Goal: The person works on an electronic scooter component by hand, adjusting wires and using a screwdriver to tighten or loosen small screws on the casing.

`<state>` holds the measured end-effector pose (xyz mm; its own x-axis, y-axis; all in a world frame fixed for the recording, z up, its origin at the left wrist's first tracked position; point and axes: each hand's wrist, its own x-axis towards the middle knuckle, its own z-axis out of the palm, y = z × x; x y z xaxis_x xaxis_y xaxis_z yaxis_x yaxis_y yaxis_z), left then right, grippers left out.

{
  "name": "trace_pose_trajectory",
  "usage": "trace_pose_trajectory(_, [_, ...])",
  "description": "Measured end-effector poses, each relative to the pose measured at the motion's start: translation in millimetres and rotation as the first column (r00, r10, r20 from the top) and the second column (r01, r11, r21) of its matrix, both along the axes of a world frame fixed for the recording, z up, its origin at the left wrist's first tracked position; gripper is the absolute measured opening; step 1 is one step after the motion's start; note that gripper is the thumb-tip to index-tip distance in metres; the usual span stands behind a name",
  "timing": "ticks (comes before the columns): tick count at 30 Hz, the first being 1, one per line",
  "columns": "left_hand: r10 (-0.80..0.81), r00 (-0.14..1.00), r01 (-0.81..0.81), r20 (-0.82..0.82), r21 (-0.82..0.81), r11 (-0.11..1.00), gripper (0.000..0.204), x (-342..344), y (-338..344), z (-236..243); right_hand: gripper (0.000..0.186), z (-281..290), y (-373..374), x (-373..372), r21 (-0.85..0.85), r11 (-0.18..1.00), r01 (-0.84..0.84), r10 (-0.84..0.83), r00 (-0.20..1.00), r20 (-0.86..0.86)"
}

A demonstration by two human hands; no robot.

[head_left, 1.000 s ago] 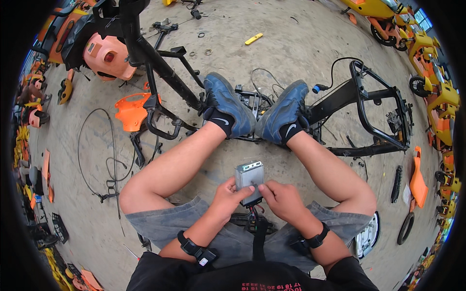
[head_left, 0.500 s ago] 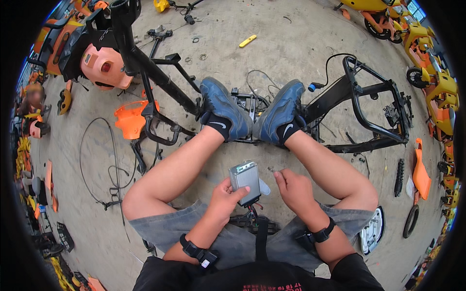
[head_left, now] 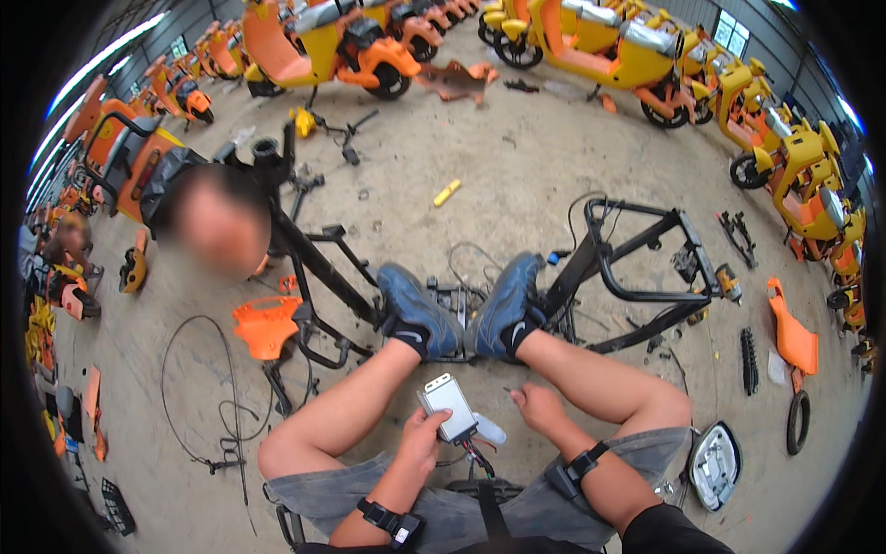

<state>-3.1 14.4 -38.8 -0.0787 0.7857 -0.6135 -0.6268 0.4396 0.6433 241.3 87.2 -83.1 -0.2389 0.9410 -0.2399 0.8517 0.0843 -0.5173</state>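
Observation:
My left hand (head_left: 421, 444) is closed around a silver motor controller (head_left: 449, 406), a flat metal box held between my bent legs. My thumb presses on its smooth face. Coloured wires (head_left: 478, 458) run from its lower end down toward my lap. A translucent whitish piece (head_left: 490, 430) sticks out beside the box, partly behind it. To the right and apart from the controller, my right hand (head_left: 543, 412) is closed in a pinch. A small dark tip (head_left: 509, 391) shows at its fingers, too small to name.
A black scooter frame (head_left: 318, 266) lies past my shoes, its rear loop (head_left: 595, 249) to the right. An orange panel (head_left: 261, 329) and a looped cable (head_left: 164, 369) lie left. A shock absorber (head_left: 748, 361), a tyre (head_left: 798, 423) and a white-lined shell (head_left: 715, 469) lie right. Yellow scooters (head_left: 591, 51) stand behind.
The view has tilted up, showing more of the far scooters. The controller has turned from its ribbed face to a smooth one. My right hand stays pinched beside it.

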Motion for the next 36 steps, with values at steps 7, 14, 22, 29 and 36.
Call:
trace_pose_trajectory(7, [0.175, 0.964, -0.171, 0.203, -0.036, 0.985, 0.042, -14, 0, -10, 0.026, 3, -13, -17, -0.299, 0.946, 0.127, -0.174, 0.975, -0.138])
trace_pose_trajectory(14, [0.079, 0.951, -0.141, 0.3, 0.19, 0.972, 0.055, -7, 8, 17, 0.024, -29, -4, 16, 0.029, 0.999, 0.023, -0.02, 0.994, -0.106])
trace_pose_trajectory(22, [0.056, 0.886, -0.205, 0.46, 0.28, 0.938, 0.066, -18, -6, 16, 0.02, 203, -40, -20, -0.093, 0.987, -0.129, 0.045, 0.788, -0.615])
trace_pose_trajectory(29, [-0.053, 0.887, -0.118, 0.46, 0.335, 0.935, 0.075, -23, -21, 43, 0.026, 407, -94, -14, 0.243, 0.936, -0.254, 0.297, 0.942, -0.159])
trace_pose_trajectory(36, [-0.118, 0.777, -0.149, 0.618, 0.363, 0.92, 0.058, -19, -22, 18, 0.022, 453, -99, -25, 0.229, 0.764, -0.604, 0.609, 0.791, 0.056])
